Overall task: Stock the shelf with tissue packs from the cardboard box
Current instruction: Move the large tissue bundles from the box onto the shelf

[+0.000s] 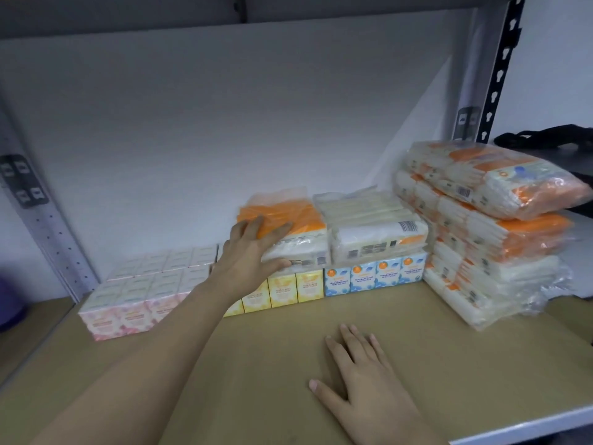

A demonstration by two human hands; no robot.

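Observation:
My left hand (253, 248) reaches to the back of the shelf and lies with spread fingers on an orange-and-white tissue pack (301, 232); its thumb is under the pack's front edge. That pack sits on a row of yellow tissue boxes (295, 289). A second, paler pack (375, 232) lies beside it on blue boxes (375, 274). My right hand (362, 377) rests flat, palm down, on the tan shelf board (465, 364). The cardboard box is out of view.
Pink tissue boxes (144, 290) fill the left of the row. A tall stack of orange-and-white packs (494, 226) leans at the right by the slotted upright (500, 69). A black object (545, 139) lies beyond it. The white back wall closes the shelf.

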